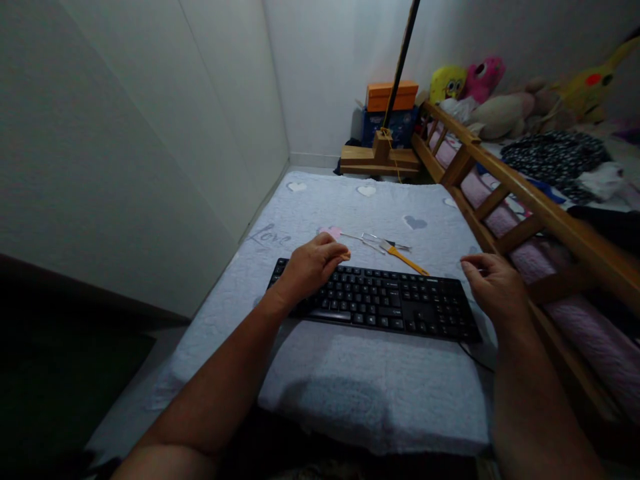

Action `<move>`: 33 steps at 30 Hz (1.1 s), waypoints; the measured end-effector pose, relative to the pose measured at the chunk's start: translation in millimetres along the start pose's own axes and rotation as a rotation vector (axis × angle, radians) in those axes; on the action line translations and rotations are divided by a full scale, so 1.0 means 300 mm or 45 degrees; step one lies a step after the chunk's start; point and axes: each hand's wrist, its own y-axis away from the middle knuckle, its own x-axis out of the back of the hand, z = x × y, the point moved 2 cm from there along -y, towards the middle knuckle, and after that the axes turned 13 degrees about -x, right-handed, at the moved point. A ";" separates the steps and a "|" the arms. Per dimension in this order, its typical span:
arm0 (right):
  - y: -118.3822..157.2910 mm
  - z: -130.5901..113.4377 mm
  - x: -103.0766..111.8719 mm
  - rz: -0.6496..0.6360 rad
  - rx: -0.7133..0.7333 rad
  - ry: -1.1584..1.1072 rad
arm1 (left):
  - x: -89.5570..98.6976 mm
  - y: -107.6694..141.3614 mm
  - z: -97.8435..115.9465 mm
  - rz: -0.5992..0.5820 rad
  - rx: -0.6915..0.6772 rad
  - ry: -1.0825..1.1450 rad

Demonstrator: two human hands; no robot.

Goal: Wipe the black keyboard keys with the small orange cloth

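Observation:
A black keyboard [380, 303] lies across the cloth-covered surface in front of me. My left hand [313, 263] is over its left part, fingers pressed together; a small orange-tan bit shows at the fingertips, too small to name. Just beyond the right end of the keyboard, my right hand [493, 280] is closed with thumb and forefinger pinched; whatever may be between them is hidden. Behind the keyboard lies a brush with a yellow handle [407, 260]. Near it are thin whitish sticks [373, 247] and a slim tool with a dark part [400, 245].
A pale blue cloth with hearts [330, 200] covers the surface. To the right runs a wooden bed rail [515, 187], with plush toys [447, 83] behind it. A wooden stand [380, 160] and an orange box [393, 97] are at the back. A pale panel [150, 133] borders the left.

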 end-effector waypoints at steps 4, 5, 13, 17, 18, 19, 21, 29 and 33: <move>-0.014 0.115 -0.003 0.038 -0.219 -0.136 | -0.049 0.020 -0.024 -0.101 -0.017 -0.037; -0.014 0.132 -0.008 0.028 -0.256 -0.200 | -0.058 0.021 -0.027 -0.107 -0.023 -0.042; -0.025 0.188 -0.066 -0.026 -0.416 -0.465 | -0.084 0.017 -0.005 -0.031 0.017 0.121; -0.019 0.190 -0.068 -0.032 -0.494 -0.529 | -0.090 0.016 -0.002 -0.059 0.017 0.147; -0.018 0.190 -0.068 -0.026 -0.516 -0.559 | -0.094 0.016 -0.002 -0.089 -0.003 0.133; -0.018 0.190 -0.069 -0.019 -0.535 -0.588 | -0.097 0.016 -0.003 -0.113 -0.025 0.124; -0.020 0.192 -0.071 -0.015 -0.556 -0.616 | -0.103 0.018 -0.006 -0.134 -0.061 0.123; -0.018 0.188 -0.073 -0.052 -0.529 -0.473 | -0.132 0.022 -0.022 -0.175 -0.058 0.137; -0.021 0.180 -0.073 -0.053 -0.494 -0.430 | -0.147 0.022 -0.031 -0.199 -0.056 0.163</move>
